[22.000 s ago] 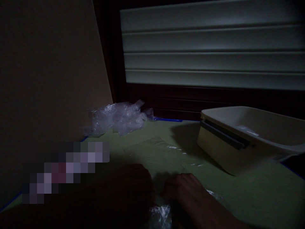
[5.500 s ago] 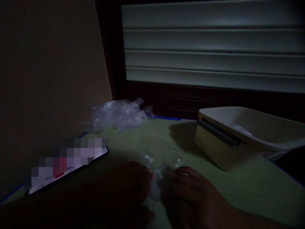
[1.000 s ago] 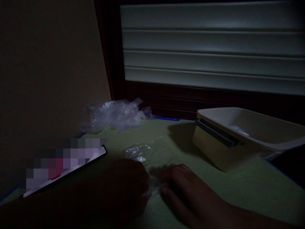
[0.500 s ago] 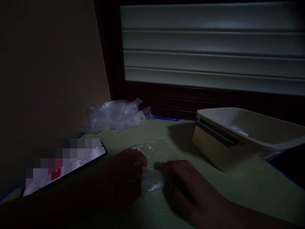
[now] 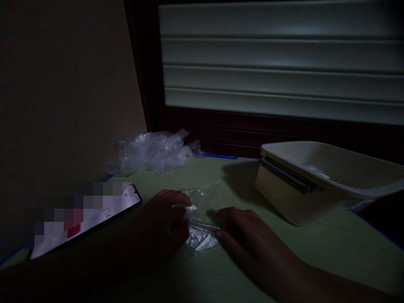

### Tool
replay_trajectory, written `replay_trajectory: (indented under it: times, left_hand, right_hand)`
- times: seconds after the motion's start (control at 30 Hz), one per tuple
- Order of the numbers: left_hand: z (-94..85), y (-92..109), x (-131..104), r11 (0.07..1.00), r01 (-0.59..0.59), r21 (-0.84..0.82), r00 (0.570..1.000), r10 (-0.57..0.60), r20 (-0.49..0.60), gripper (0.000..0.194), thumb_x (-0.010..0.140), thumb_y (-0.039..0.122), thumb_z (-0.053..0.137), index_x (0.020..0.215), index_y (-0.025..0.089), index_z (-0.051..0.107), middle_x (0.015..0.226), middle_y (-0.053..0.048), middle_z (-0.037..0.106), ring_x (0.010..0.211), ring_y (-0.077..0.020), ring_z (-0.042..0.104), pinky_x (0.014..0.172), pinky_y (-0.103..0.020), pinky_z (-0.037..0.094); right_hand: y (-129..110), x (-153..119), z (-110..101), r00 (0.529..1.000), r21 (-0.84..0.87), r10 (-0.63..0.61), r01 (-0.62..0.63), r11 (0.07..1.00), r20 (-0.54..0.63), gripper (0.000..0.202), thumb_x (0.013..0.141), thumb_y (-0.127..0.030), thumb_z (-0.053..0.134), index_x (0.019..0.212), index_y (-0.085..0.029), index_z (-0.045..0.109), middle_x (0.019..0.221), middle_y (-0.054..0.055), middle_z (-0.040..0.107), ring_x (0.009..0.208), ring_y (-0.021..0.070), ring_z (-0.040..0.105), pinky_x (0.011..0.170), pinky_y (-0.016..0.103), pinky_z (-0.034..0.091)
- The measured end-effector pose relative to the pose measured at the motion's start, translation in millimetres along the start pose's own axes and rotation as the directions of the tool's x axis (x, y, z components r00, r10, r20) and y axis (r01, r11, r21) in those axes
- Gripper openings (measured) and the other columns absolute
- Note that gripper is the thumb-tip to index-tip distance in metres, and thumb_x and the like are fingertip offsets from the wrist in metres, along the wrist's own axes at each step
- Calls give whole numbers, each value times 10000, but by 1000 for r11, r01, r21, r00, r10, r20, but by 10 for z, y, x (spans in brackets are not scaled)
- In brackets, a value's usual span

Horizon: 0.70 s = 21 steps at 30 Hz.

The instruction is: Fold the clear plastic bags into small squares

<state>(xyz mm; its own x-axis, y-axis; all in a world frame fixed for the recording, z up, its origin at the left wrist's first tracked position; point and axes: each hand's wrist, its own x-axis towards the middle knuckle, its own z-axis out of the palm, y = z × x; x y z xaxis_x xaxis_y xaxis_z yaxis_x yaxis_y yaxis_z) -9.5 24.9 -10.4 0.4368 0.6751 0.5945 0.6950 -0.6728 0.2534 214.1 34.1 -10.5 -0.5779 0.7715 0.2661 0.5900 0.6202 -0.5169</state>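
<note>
A clear plastic bag (image 5: 203,237) lies crinkled on the green tabletop between my two hands. My left hand (image 5: 172,214) is closed at its left side, with the film bunched between curled fingers and thumb. At the right edge, my right hand (image 5: 241,233) has its thumb tip on the film and its fingers bent over it. A fold runs across the bag from one hand to the other. The room is dim, so the exact finger contact is hard to make out.
A heap of clear plastic bags (image 5: 154,151) sits at the back left. A phone (image 5: 126,206) with a lit, partly blurred screen lies left of my left hand. On the right stands a cream plastic bin (image 5: 280,195) with clear plastic inside. White slatted panels (image 5: 277,54) rise behind.
My right thumb has moved up to the bag's right edge. My left fingers have shifted slightly up and left. The bag's near part now shows more creases and a fold.
</note>
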Motion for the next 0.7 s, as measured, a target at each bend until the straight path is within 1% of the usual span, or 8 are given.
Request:
replay_trajectory:
  times: [0.23, 0.3, 0.37, 0.43, 0.47, 0.53, 0.6, 0.7]
  left_hand:
    - [40, -44, 43, 985, 123, 119, 980, -140, 140, 70, 764, 140, 444, 730, 174, 494, 929, -59, 563, 820, -198, 553, 719, -352, 483]
    - [56, -74, 41, 978, 173, 114, 979, -183, 87, 33, 768, 181, 485, 799, 180, 476, 1070, -80, 519, 913, -226, 543, 750, -384, 493]
    - [61, -83, 30, 972, 174, 159, 985, -168, -49, 168, 765, 219, 528, 915, 191, 458, 1268, -105, 384, 1085, -280, 464, 829, -447, 469]
    - [46, -52, 19, 963, 100, 250, 983, -58, -172, 237, 796, 205, 515, 1022, 210, 442, 1361, -98, 279, 1204, -305, 357, 916, -493, 411]
    - [32, -22, 14, 958, 27, 284, 982, 28, -187, 240, 823, 178, 483, 1056, 221, 440, 1354, -87, 305, 1215, -287, 355, 937, -480, 401]
    - [1, 58, 8, 937, -170, 305, 971, 212, -112, 236, 868, 123, 406, 1077, 220, 453, 1233, -69, 469, 1132, -225, 458, 919, -400, 439]
    - [-17, 129, -4, 907, -320, 272, 946, 320, 46, 230, 883, 106, 357, 1059, 183, 484, 1049, -61, 602, 966, -187, 566, 833, -328, 498]
    - [0, 161, -44, 921, -305, 243, 946, 263, 191, 208, 894, 159, 359, 972, 144, 551, 987, -87, 652, 902, -199, 611, 809, -336, 518]
  right_hand:
    - [-25, 20, -42, 999, -25, 33, -34, 999, -12, 216, 813, -176, 502, 1023, -178, 553, 947, 73, 629, 866, 226, 558, 766, 399, 413]
    - [-32, 21, -45, 1000, -24, 12, -12, 1000, -9, 245, 776, -126, 495, 1010, -174, 551, 929, 72, 624, 852, 224, 553, 754, 392, 409]
    - [-32, 18, -42, 1000, -20, -10, 10, 1000, -5, 261, 747, -85, 481, 982, -173, 552, 910, 66, 619, 837, 215, 549, 743, 378, 406]
    - [-27, 15, -34, 1000, -16, -21, 21, 1000, -12, 277, 735, -63, 470, 976, -174, 550, 906, 61, 616, 828, 207, 545, 738, 368, 403]
    - [-24, 14, -30, 1000, -16, -24, 23, 1000, -17, 280, 732, -60, 470, 975, -174, 549, 903, 59, 615, 825, 204, 544, 736, 365, 402]
    - [-17, 16, -23, 1000, -21, -21, 20, 1000, -17, 271, 735, -58, 467, 965, -173, 551, 893, 59, 615, 818, 204, 543, 731, 364, 400]
    - [-16, 20, -21, 1000, -24, -20, 20, 1000, -20, 247, 751, -63, 458, 952, -171, 553, 884, 59, 615, 814, 203, 544, 726, 363, 400]
    - [-24, 21, -25, 999, -16, -32, 31, 999, -28, 214, 787, -84, 451, 952, -176, 553, 878, 54, 618, 811, 196, 549, 723, 354, 402]
